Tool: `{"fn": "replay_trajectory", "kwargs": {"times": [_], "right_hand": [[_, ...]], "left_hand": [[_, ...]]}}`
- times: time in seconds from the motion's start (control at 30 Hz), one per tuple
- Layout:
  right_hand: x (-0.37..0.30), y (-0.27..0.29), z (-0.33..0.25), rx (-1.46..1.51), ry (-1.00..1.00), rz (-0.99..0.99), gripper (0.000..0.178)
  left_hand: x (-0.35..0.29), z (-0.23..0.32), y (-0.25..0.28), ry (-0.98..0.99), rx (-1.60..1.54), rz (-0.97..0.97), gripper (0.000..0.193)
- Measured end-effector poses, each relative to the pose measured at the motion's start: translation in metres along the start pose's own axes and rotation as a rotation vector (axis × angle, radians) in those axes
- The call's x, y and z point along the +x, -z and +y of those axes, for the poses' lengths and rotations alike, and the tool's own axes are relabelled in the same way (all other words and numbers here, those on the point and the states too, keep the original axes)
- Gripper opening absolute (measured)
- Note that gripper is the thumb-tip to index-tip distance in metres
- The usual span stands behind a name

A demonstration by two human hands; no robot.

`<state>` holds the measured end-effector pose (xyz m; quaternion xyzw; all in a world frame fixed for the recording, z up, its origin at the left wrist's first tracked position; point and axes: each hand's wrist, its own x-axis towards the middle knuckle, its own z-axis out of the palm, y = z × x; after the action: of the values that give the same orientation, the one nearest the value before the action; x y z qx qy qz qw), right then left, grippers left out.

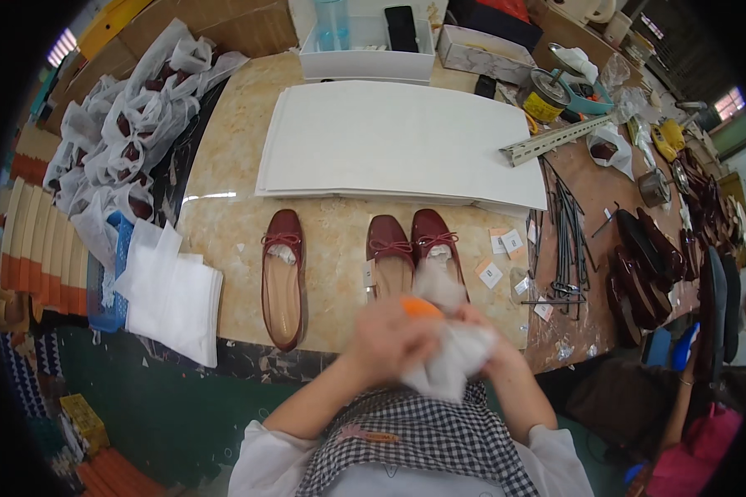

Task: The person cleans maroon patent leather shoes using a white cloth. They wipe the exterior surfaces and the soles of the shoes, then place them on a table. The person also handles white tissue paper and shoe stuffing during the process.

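My left hand (389, 338) and my right hand (491, 341) are close together in front of my body, closed on crumpled white tissue paper (449, 364). Motion blurs both. A bright orange patch (421, 308) shows at my left fingers; I cannot tell what it is. Just beyond are two dark red ballet flats side by side, the left one (389, 248) with a small tag and the right one (432, 225) partly hidden by my hands and the paper. A third ballet flat (283, 282) lies apart on the left, white paper in its toe.
A large stack of white paper (398, 141) covers the table's middle. Thin white sheets (174, 302) lie left, near a blue basket (108, 282) and bagged shoes (128, 132). On the right are small labels (489, 273), dark metal rods (565, 240) and glossy shoes (638, 282).
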<state>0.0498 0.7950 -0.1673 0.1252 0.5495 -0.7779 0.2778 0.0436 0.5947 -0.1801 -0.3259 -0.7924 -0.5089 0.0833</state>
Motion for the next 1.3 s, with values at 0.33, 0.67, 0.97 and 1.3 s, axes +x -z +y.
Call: {"fn": "replay_trajectory", "kwargs": {"times": [0.33,0.67,0.97,1.3], "right_hand": [[0.068,0.003,-0.007,-0.231,0.224,0.144,0.049],[0.133,-0.054,0.04,-1.9,0.826,0.281,0.028],[0.138,-0.018,0.021,-1.497,0.787,0.269,0.05],[-0.014,0.214,0.007,-1.485,0.161,1.105,0.028]], "left_hand": [[-0.019,-0.024,-0.004,0.585,0.113,-0.194,0.027],[-0.039,-0.017,-0.052,0.123,0.44,-0.167,0.015],[-0.028,-0.005,-0.049,0.207,0.459,-0.346,0.017],[-0.102,-0.081,0.127,0.901,0.518,0.406,0.043]]}}
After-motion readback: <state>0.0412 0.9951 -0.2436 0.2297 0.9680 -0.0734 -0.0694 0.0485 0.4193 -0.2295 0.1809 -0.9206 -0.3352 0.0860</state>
